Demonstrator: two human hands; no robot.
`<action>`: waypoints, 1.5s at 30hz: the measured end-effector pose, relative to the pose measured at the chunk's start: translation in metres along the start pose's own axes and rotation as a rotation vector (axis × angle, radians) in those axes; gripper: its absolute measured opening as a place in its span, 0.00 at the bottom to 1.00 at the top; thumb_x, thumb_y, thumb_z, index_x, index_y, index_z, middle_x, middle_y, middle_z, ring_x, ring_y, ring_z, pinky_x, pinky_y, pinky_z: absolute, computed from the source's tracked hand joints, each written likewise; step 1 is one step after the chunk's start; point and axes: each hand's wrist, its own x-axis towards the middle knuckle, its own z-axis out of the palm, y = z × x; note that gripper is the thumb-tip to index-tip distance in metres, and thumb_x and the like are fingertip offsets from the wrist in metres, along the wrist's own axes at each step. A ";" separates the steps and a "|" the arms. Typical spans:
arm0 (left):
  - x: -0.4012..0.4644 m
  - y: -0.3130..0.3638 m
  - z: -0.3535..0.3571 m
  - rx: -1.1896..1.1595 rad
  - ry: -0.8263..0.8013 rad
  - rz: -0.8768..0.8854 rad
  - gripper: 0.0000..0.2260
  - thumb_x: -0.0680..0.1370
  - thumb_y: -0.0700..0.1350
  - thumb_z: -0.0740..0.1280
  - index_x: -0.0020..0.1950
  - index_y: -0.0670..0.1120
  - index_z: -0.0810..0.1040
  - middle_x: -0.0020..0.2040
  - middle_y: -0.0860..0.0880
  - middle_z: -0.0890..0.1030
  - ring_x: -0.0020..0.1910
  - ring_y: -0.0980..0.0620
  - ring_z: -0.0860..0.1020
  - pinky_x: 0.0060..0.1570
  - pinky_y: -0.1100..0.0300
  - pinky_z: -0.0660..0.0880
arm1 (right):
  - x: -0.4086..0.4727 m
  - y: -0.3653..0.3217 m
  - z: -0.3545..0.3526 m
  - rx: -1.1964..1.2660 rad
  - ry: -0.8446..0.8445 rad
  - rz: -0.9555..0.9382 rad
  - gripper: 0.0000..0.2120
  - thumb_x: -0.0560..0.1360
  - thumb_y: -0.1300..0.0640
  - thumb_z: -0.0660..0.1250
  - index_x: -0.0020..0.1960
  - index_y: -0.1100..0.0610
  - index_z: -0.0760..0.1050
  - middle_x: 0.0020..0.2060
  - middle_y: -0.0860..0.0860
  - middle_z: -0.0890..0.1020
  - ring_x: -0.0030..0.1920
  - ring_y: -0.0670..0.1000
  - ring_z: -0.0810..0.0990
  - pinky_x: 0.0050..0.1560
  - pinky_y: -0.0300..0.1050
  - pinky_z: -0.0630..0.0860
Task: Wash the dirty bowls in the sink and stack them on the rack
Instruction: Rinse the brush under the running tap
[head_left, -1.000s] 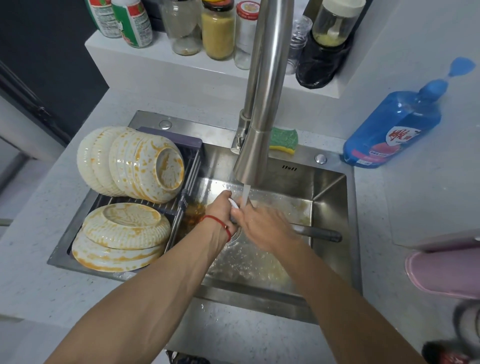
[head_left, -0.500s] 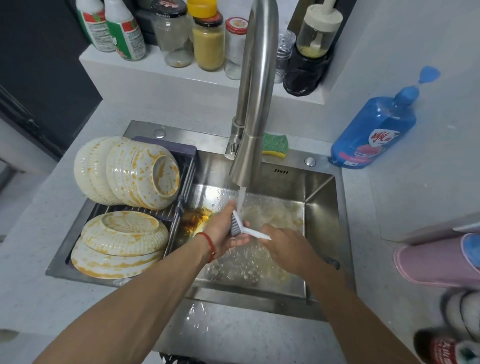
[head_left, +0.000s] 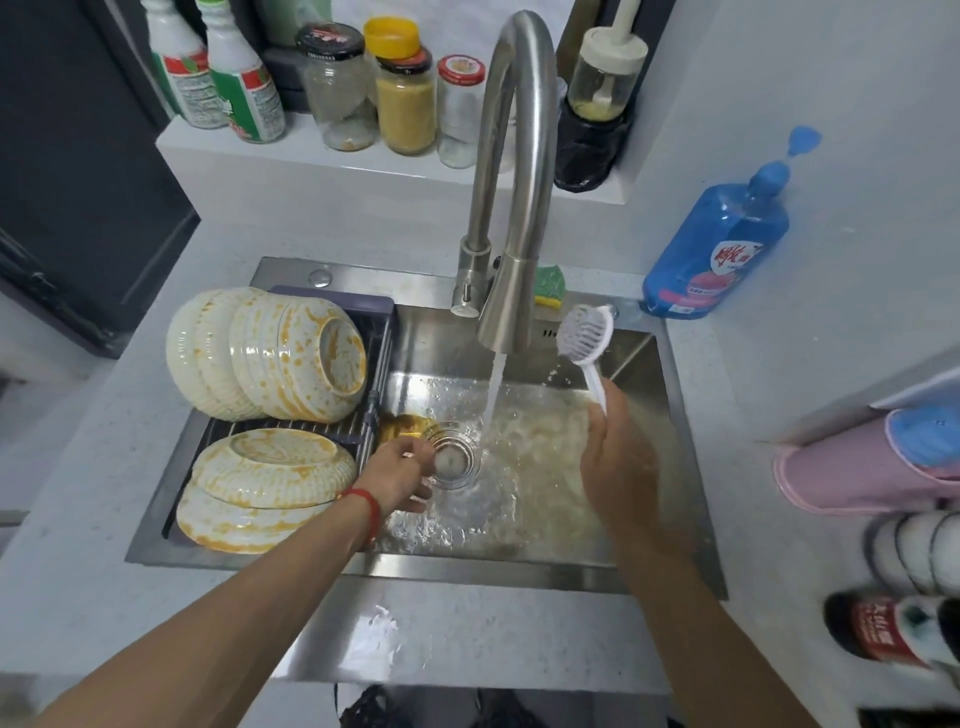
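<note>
At the left end of the sink (head_left: 691, 467) we see the rack (head_left: 382, 332) laid across the basin, with the dirty bowls on it so they sit within reach of the tap. We count about 5 bowls tipped on edge (head_left: 270, 353) at the rack's back edge, nested against each other and streaked orange, and 2 more turned upside down (head_left: 270, 467) at its front edge, 1 on top of the other. None of them looks washed yet, so we judge the task is near its start.

Just right of the rack, our left hand (head_left: 397, 475) reaches low into the basin beside the drain (head_left: 454, 460). Its fingers look curled, as if pinching something small near an amber patch at the rack's edge, but we cannot tell what it is holding, if anything.

The tap (head_left: 511, 208) rises from the sink's back edge and runs a stream of water (head_left: 493, 395) into the middle of the basin, right of the drain.

Further right, our right hand (head_left: 615, 462) grips the brush (head_left: 584, 335) by its white handle, bristle head raised beside the spout and clear of the stream, probably held ready for scrubbing.

On the worktop by the sink's back right corner stands the blue soap bottle (head_left: 719, 249).
</note>
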 end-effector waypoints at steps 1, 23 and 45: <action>-0.001 -0.001 -0.001 0.019 0.003 0.005 0.06 0.84 0.38 0.61 0.58 0.42 0.77 0.53 0.39 0.81 0.37 0.47 0.78 0.31 0.57 0.79 | -0.003 0.009 0.008 -0.081 -0.110 0.017 0.16 0.85 0.59 0.60 0.72 0.57 0.72 0.52 0.53 0.84 0.47 0.53 0.82 0.47 0.47 0.80; -0.038 0.045 0.029 0.536 0.019 0.486 0.07 0.80 0.37 0.66 0.51 0.49 0.79 0.48 0.50 0.84 0.49 0.50 0.82 0.53 0.59 0.78 | -0.019 0.008 -0.005 -0.421 -0.352 0.229 0.14 0.85 0.55 0.55 0.67 0.53 0.71 0.54 0.55 0.80 0.52 0.58 0.81 0.49 0.48 0.73; -0.073 0.219 0.135 0.834 -0.106 1.050 0.07 0.83 0.48 0.66 0.54 0.44 0.79 0.49 0.40 0.84 0.50 0.35 0.81 0.47 0.48 0.73 | 0.103 -0.077 -0.274 -0.572 0.201 -0.089 0.26 0.80 0.43 0.67 0.74 0.52 0.71 0.65 0.54 0.77 0.64 0.58 0.74 0.60 0.56 0.71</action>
